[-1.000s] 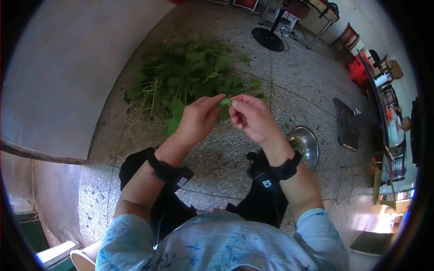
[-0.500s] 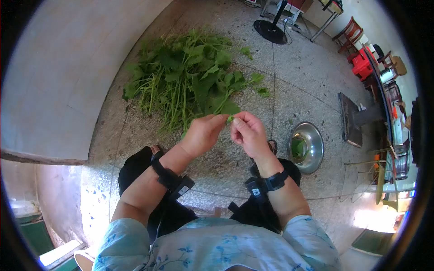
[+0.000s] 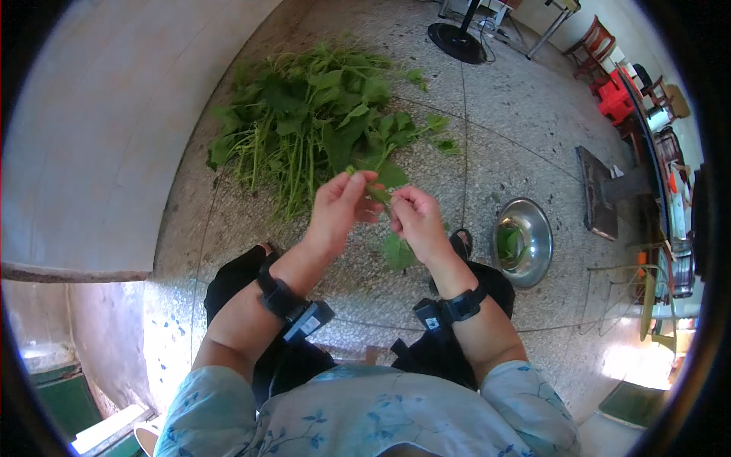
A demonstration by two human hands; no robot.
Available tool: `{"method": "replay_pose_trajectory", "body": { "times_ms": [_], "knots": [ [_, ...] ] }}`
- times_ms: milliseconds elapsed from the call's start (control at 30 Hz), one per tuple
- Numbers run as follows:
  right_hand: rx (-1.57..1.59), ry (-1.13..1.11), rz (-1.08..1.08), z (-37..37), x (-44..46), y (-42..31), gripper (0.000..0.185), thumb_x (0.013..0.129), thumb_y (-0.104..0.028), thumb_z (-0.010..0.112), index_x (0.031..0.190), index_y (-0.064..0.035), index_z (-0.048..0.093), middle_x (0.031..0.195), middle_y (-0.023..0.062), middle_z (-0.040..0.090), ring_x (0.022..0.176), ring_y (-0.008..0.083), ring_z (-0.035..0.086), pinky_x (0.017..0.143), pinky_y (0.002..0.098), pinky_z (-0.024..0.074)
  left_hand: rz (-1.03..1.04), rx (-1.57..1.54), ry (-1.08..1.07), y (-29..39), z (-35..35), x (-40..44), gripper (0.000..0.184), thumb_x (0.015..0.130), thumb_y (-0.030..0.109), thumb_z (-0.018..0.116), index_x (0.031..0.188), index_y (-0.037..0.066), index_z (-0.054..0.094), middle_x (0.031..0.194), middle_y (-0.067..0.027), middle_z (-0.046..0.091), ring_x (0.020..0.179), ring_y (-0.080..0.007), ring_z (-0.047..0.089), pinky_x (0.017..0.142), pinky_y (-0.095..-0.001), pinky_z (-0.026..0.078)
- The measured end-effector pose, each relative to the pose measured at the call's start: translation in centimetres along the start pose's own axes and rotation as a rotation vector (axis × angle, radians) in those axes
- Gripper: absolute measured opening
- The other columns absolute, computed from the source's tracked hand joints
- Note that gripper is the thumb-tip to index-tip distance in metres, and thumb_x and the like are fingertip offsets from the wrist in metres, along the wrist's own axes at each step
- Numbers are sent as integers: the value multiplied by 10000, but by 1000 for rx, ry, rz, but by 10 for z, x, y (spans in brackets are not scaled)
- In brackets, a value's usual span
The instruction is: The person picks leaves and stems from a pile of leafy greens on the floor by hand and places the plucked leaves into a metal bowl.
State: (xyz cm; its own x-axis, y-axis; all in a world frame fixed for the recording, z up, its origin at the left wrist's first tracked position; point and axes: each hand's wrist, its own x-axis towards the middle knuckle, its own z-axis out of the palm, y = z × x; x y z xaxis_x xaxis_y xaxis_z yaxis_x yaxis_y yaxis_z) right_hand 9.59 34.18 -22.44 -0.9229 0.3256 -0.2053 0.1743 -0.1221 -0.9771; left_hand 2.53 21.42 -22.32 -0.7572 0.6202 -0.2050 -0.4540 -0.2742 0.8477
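My left hand [image 3: 340, 207] pinches a green stem with a small tip at its fingertips. Close beside it, my right hand [image 3: 417, 221] has its fingers closed on the same leafy stem, and a broad green leaf [image 3: 397, 251] hangs below those fingers. Beyond both hands a large heap of leafy green stems [image 3: 304, 114] lies on the speckled floor. A shiny metal bowl [image 3: 539, 244] with some green leaves [image 3: 512, 244] inside stands to the right of my right hand.
A pale wall panel [image 3: 114, 137] rises at the left. At the top is a round black stand base [image 3: 457, 43]. Red stools [image 3: 615, 97], a wooden chair [image 3: 592, 46] and a long table with a dark pedestal base [image 3: 598, 194] stand at the right.
Both hands have moved from a small green piece to a leafy stem, with the left hand now slightly higher. A broad leaf now hangs below the right hand. The view has shifted slightly.
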Motion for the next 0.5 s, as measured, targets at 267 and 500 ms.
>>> {"method": "replay_pose_trajectory", "body": {
  "times_ms": [267,500],
  "knots": [
    [375,32,166,-31,1,5,85,803,-127,455,821,-46,473,671,66,543,514,115,495,412,215,355,16,-133,226,22,-46,6,237,889,258,365,981,79,491,951,-55,586,727,-108,542,520,-200,365],
    [1166,-63,150,-79,7,18,238,775,-72,438,943,96,441,1073,215,485,835,248,567,684,294,498,126,-279,372,47,-81,4,272,899,266,331,1042,71,457,1020,-63,550,791,-145,541,579,-233,413]
  ]
}}
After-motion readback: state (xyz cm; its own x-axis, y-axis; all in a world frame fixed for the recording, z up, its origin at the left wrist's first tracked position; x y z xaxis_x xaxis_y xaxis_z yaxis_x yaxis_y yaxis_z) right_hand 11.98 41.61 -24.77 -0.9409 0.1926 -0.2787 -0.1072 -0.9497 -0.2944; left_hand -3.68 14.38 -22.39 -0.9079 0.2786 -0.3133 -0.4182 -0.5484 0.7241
